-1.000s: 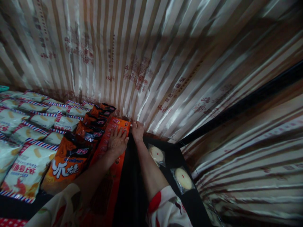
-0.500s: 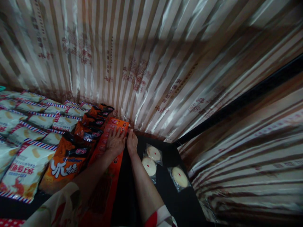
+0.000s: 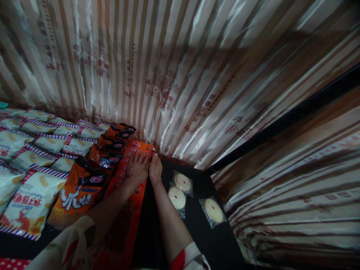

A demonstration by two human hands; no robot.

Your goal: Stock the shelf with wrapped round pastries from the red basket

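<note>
A long orange packet (image 3: 129, 202) with printed food and round logos lies along the table, its top end near the curtain. My left hand (image 3: 137, 169) rests flat on its upper part, fingers spread. Against the packet's right edge is my right hand (image 3: 155, 169), its fingers curled together; whether they grip the edge is hidden. Right of it lie several flat round pastries (image 3: 177, 197) with red dots, each in a clear wrapper. To the left stand orange-and-black snack bags (image 3: 75, 198) in a row.
Rows of white snack bags (image 3: 35, 200) with striped edges fill the left side. A striped shiny curtain (image 3: 157, 75) hangs behind and on the right. A dark bar (image 3: 275, 123) slants across it down to the corner of the black table (image 3: 197, 240).
My right hand has shifted slightly left and down, closer against the orange packet's edge. My left hand stays on the packet.
</note>
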